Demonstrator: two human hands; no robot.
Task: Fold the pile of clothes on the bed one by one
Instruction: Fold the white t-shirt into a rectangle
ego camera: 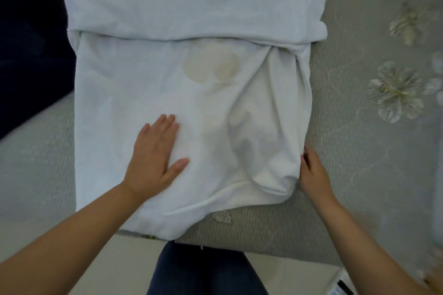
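Closest in, the person's legs in dark blue trousers [206, 270] stand at the bed's near edge, cut off by the bottom of the frame. Both bare forearms reach up and in from the lower corners.

Left hand [153, 160] is flat on the white garment [134, 93], fingers straight and close together, thumb spread to the side, palm pressing the cloth down. Right hand [314, 172] is at the garment's right edge, touching the bunched fabric there; its fingertips are tucked against or under the cloth, so whether they pinch it or only push cannot be told.

The garment lies on the grey bedspread [347, 151], its long axis running away from the person, near hem hanging just over the bed edge. The right side is rumpled into deep folds. A faint pale print [211, 64] shows through the middle of the cloth, too washed out to make out. No writing or label can be read anywhere.

Beyond that, a folded-over layer [191, 0] of the same white fabric crosses the garment from side to side, and its far end is cut off by the top of the frame.

On the bedspread, an embroidered leaf [222, 217] peeks from under the hem, and pale embroidered flowers [395, 91] sit to the right. A dark navy fabric [31, 55] with a white crescent mark fills the far left, partly out of frame.
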